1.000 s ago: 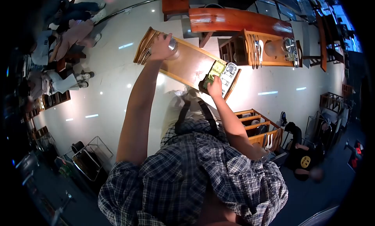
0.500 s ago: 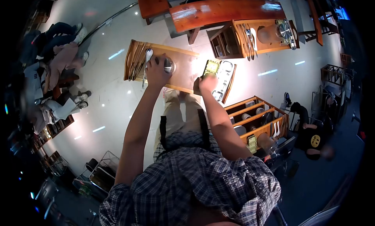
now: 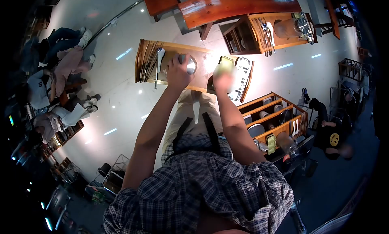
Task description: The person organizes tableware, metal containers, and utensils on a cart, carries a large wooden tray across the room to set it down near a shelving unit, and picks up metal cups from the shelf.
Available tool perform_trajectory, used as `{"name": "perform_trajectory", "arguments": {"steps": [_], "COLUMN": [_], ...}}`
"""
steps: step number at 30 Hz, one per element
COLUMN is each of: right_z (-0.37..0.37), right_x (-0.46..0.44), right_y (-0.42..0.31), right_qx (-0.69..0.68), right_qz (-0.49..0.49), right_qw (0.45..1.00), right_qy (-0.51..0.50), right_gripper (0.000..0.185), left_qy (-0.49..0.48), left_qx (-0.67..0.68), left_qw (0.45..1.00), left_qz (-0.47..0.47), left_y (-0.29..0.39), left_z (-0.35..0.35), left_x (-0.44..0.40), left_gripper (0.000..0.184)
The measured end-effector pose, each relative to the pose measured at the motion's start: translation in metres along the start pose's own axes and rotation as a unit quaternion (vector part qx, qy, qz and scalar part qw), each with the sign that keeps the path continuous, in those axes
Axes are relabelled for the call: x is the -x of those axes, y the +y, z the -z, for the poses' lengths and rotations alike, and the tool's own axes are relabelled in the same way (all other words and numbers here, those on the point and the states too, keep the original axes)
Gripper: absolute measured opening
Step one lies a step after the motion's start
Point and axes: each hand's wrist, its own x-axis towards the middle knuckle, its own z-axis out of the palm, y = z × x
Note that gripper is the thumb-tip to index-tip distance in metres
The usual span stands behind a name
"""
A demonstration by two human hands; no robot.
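Note:
My left hand (image 3: 179, 74) is wrapped around a round container with a shiny metal top (image 3: 191, 66) on the wooden table (image 3: 178, 52). Left of it lies a white spoon (image 3: 160, 56), beside several dark chopsticks (image 3: 148, 64) along the table's left side. My right hand (image 3: 223, 80) is smeared by motion at the table's right end, over a yellow-green packet (image 3: 227, 60); whether its fingers hold anything cannot be made out. A dark object (image 3: 210, 85) shows just left of that hand. To its right, a metal compartment tray (image 3: 243, 74) lies along the table edge.
Beyond stands a second wooden table (image 3: 259, 33) with utensils and a large jar (image 3: 285, 28), near a long reddish bench (image 3: 239, 7). Close on my right is an open wooden shelf unit (image 3: 269, 116). Several people sit at the left; another person (image 3: 332, 139) is at the right.
The whole view has shifted, with the tables now farther right. My left hand has turned slightly with the round container still in its grasp. My right hand has moved up over the packet.

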Motion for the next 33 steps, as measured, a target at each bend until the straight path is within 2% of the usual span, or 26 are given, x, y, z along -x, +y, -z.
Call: {"name": "perform_trajectory", "arguments": {"steps": [3, 4, 7, 10, 12, 13, 15, 17, 19, 21, 23, 24, 26, 28, 30, 33], "right_z": [0.013, 0.010, -0.010, -0.037, -0.025, -0.015, 0.015, 0.035, 0.054, 0.048, 0.039, 0.034, 0.029, 0.032, 0.032, 0.026], "right_x": [0.015, 0.018, 0.025, 0.019, 0.015, 0.009, -0.004, -0.007, -0.007, -0.007, -0.007, -0.004, -0.003, -0.004, -0.004, -0.009], "right_y": [-0.020, -0.024, -0.032, -0.022, -0.009, 0.000, 0.020, 0.044, 0.049, 0.053, 0.055, 0.053, 0.050, 0.041, 0.039, 0.044], "right_qx": [0.002, -0.043, -0.031, -0.030, -0.018, -0.018, 0.015, 0.052, 0.051, 0.081, 0.051, 0.061, 0.040, 0.011, 0.014, 0.008], "right_qz": [-0.010, 0.000, 0.042, 0.062, 0.126, 0.125, -0.026, -0.075, -0.093, -0.086, -0.098, -0.073, -0.027, -0.045, -0.025, -0.001], "right_qw": [1.000, 0.999, 0.998, 0.998, 0.989, 0.989, 0.994, 0.992, 0.994, 0.993, 0.994, 0.995, 0.999, 0.999, 1.000, 1.000], "right_qy": [-0.021, -0.010, -0.032, -0.004, 0.079, 0.080, 0.108, 0.086, 0.025, 0.031, 0.000, 0.034, 0.022, -0.022, 0.000, 0.024], "right_gripper": [0.061, 0.061, 0.062, 0.058, 0.055, 0.055, 0.054, 0.051, 0.058, 0.061, 0.060, 0.057, 0.047, 0.037, 0.037, 0.036], "left_qy": [-0.006, -0.008, 0.008, -0.008, -0.001, 0.007, 0.011, 0.013, 0.007, 0.009, 0.013, 0.014, 0.032, 0.028, 0.009, 0.050], "left_qx": [0.003, 0.000, 0.000, -0.007, -0.004, -0.002, -0.006, -0.011, -0.005, -0.006, -0.011, -0.006, -0.008, -0.004, 0.011, 0.062], "left_qw": [1.000, 1.000, 1.000, 1.000, 1.000, 1.000, 1.000, 1.000, 1.000, 1.000, 1.000, 1.000, 0.999, 0.999, 1.000, 0.996], "left_qz": [-0.003, -0.007, -0.017, -0.008, -0.016, -0.022, -0.024, -0.024, -0.024, -0.018, -0.009, -0.020, -0.038, -0.027, -0.023, -0.031], "left_y": [-0.004, -0.005, -0.006, -0.002, -0.004, -0.004, -0.006, -0.007, -0.004, -0.002, -0.001, -0.003, -0.006, -0.005, -0.004, -0.007], "left_z": [-0.001, -0.001, -0.004, -0.001, -0.001, -0.002, -0.005, -0.006, -0.004, -0.001, 0.000, -0.001, -0.002, 0.003, 0.009, 0.005], "left_x": [0.001, 0.001, 0.001, 0.000, 0.001, 0.001, 0.000, 0.001, 0.000, 0.000, 0.002, 0.002, 0.001, 0.002, 0.004, 0.004], "left_gripper": [0.071, 0.071, 0.070, 0.071, 0.071, 0.071, 0.071, 0.070, 0.070, 0.071, 0.072, 0.072, 0.069, 0.068, 0.067, 0.068]}}
